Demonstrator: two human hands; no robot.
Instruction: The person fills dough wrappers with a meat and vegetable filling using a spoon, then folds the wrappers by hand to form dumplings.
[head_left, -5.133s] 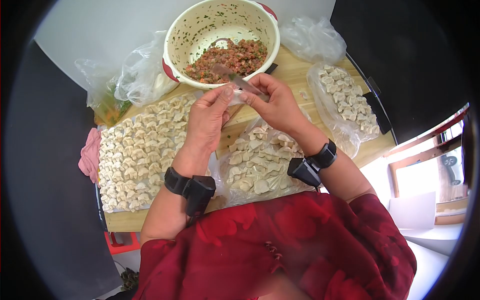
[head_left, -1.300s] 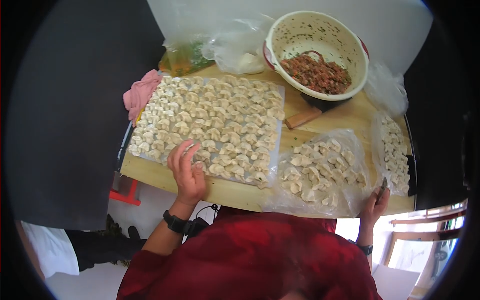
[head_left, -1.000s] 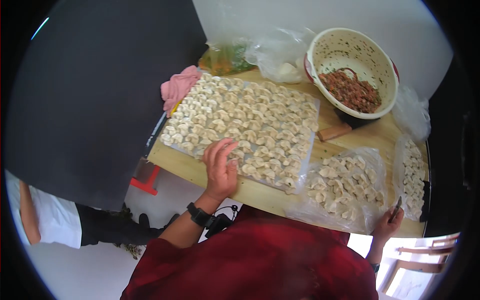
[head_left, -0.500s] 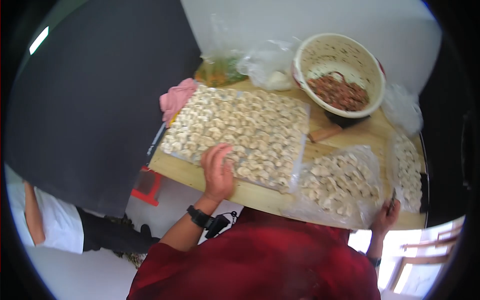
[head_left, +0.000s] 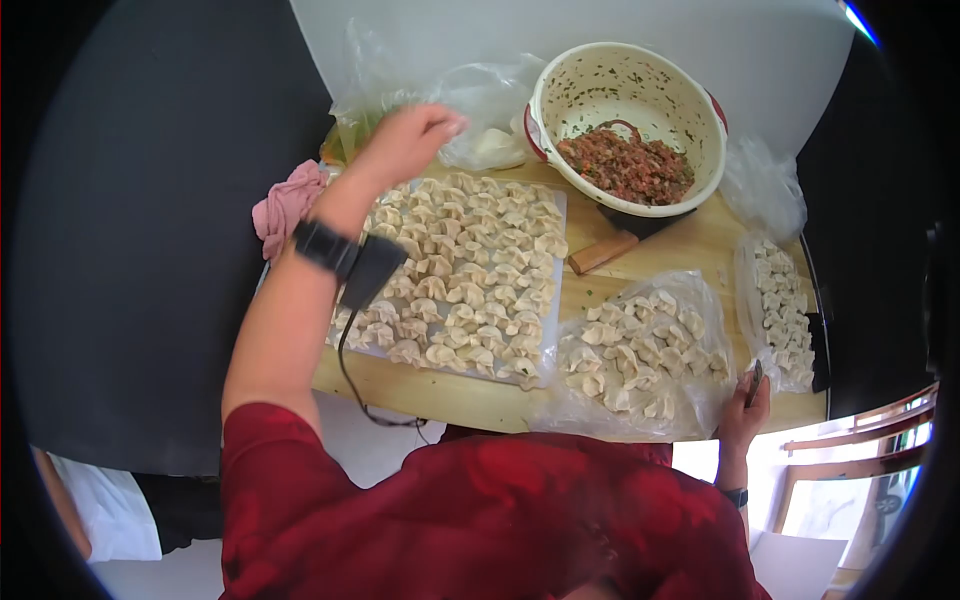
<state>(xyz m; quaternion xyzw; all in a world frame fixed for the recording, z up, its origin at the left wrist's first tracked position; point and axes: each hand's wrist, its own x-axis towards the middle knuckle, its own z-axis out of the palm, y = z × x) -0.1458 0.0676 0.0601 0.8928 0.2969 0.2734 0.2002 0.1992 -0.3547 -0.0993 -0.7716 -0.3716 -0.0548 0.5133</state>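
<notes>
Apparently reaching toward the clear bag (head_left: 495,95), the left hand (head_left: 415,140), curled, contents unclear, would likely need to spread next; the right hand (head_left: 743,410) is clamped on 1 dark tool (head_left: 757,374).

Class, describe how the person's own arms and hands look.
The left hand and right hand are bare. On the left: a black wrist strap, a boxy black module, a thin black cable and a short red sleeve. On the right: a dark wristband.
</notes>
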